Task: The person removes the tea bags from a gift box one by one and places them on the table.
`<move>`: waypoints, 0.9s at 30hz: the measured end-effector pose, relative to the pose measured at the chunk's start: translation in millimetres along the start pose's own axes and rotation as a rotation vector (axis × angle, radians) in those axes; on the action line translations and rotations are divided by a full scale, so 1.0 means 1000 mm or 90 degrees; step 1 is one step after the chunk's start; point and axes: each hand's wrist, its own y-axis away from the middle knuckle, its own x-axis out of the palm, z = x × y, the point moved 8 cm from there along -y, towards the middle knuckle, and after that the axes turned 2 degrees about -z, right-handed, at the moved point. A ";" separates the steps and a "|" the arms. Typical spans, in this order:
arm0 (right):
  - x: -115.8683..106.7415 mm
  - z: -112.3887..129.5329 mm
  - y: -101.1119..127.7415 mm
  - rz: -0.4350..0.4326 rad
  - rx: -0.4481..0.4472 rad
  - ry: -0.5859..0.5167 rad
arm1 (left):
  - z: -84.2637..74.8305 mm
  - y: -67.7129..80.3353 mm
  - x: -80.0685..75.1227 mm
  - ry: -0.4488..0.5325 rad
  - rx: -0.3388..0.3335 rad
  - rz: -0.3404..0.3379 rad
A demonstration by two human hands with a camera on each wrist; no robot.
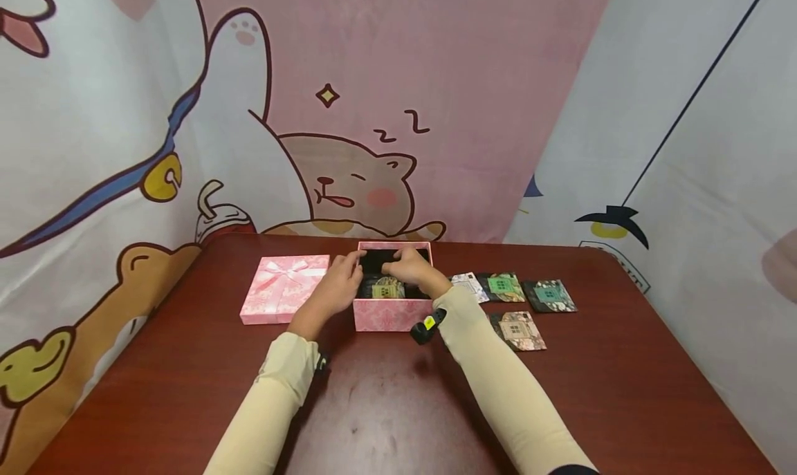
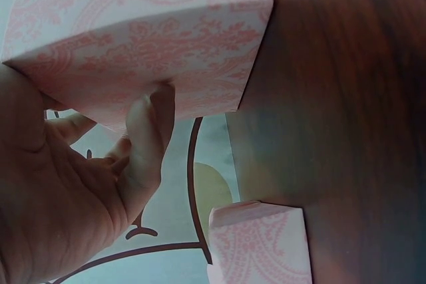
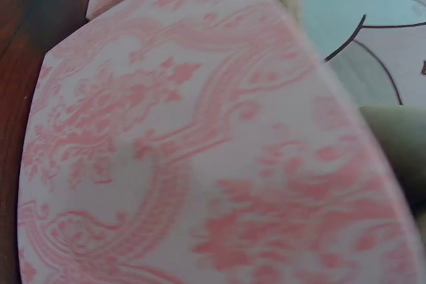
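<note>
A pink patterned box (image 1: 392, 316) stands without its lid in the middle of the table. My left hand (image 1: 339, 281) holds its left wall near the rim; in the left wrist view, a curled digit of that hand (image 2: 66, 184) presses on the outer side. Inside the box lies a dark packet (image 1: 388, 288) with a yellow-green label, beside black material. Over the box opening, my right hand (image 1: 411, 266) reaches in from the right with bent fingers. Whether those fingertips pinch anything cannot be seen; in the right wrist view the box wall (image 3: 166, 138) hides them.
The pink lid (image 1: 283, 292) with a ribbon bow lies left of the box. To the right are a white packet (image 1: 470, 286), a green-labelled packet (image 1: 503, 286), a teal-labelled packet (image 1: 549, 295) and a beige packet (image 1: 518, 330). A cartoon cloth hangs behind the table (image 1: 373, 406).
</note>
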 end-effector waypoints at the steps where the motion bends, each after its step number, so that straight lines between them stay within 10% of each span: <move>1: 0.002 -0.001 -0.001 0.002 0.000 0.002 | 0.000 0.000 0.001 0.001 0.000 0.000; 27: 0.004 -0.005 -0.005 -0.046 -0.005 0.027 | -0.001 0.001 -0.001 0.001 -0.002 0.005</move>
